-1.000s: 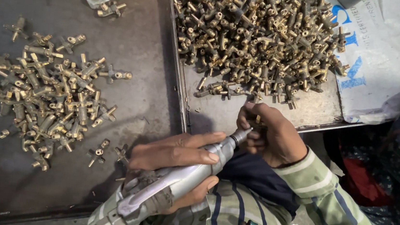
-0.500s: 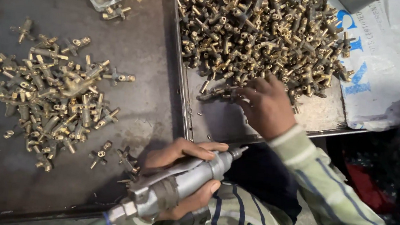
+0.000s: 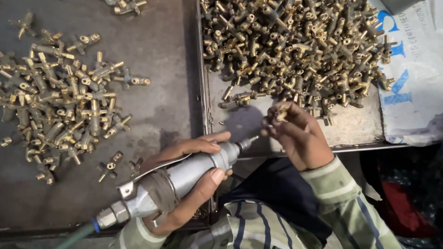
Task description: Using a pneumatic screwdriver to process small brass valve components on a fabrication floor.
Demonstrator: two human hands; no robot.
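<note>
A small brass fitting is pinched in the right hand, raised just before the tip of the grey pneumatic driver, which the left hand grips around its body. Behind, a metal tray holds heaped brass fittings; a looser pile lies on the dark surface
</note>
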